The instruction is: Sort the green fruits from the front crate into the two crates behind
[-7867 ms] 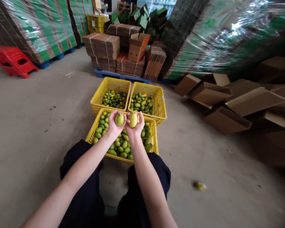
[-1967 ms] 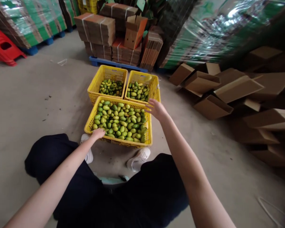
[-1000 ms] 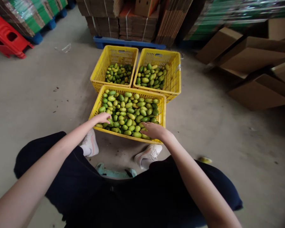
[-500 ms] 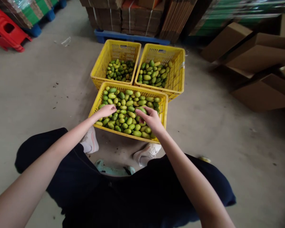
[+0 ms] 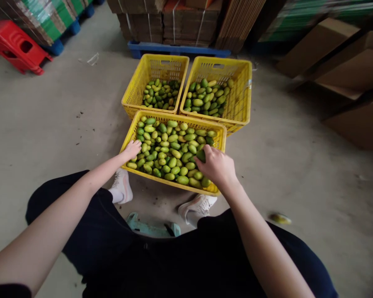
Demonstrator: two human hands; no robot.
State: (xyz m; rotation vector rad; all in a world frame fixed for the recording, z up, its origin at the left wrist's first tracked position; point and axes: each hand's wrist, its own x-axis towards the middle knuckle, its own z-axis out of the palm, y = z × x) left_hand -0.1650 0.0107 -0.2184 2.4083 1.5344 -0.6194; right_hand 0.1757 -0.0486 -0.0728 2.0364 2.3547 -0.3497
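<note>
A yellow plastic crate [image 5: 174, 185] full of green and yellow-green oval fruits [image 5: 182, 180] stands in front of my feet. Over its right side, my right hand [image 5: 217, 165] is closed around a dark green oval fruit [image 5: 201, 155]. At the crate's left edge lies my left hand [image 5: 133, 150], fingers outstretched over the fruits there, with no fruit visible in its grasp. Behind this crate stand a left rear crate [image 5: 129, 97] and a right rear crate [image 5: 244, 95], both yellow and partly filled with similar fruits.
Flattened cardboard stacks [image 5: 189, 27] sit on a blue pallet [image 5: 139, 50] behind the crates. Brown cardboard boxes [image 5: 345, 70] are at the right, a red plastic stool [image 5: 17, 47] at the far left. One fruit [image 5: 280, 218] lies on the floor by my right knee.
My right hand has moved right with the green fruit, toward the crate's right rim. My left hand has drawn back left from among the fruits to the left edge. The view has shifted slightly.
</note>
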